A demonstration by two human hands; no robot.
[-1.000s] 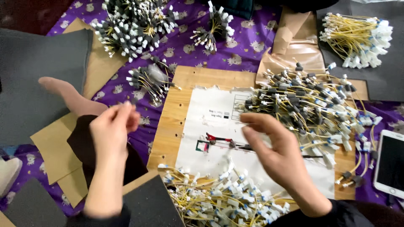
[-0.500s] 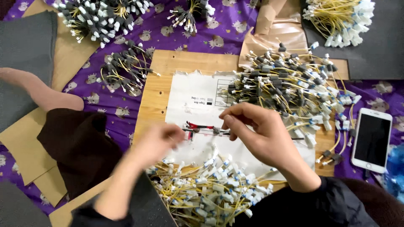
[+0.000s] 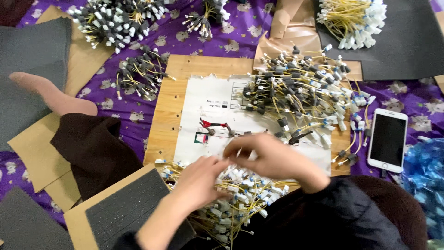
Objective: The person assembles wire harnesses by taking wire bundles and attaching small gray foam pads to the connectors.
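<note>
The left hand [image 3: 199, 178] and right hand [image 3: 268, 155] meet over the near heap of yellow wires [image 3: 231, 203], fingers pinched together; what they grip is blurred. Beyond lies a paper sheet [image 3: 210, 120] on the wooden board [image 3: 169, 106], then the larger wire pile [image 3: 300, 92].

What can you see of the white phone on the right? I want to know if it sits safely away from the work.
The phone is a slim white rectangle with rounded corners and a dark, unlit screen facing up. It lies flat on the purple patterned cloth, just past the right edge of the wooden board, tilted slightly. A few loose yellow wires with white connectors lie beside its left edge. Neither hand touches it; a blue crinkled bag sits to its right.
</note>
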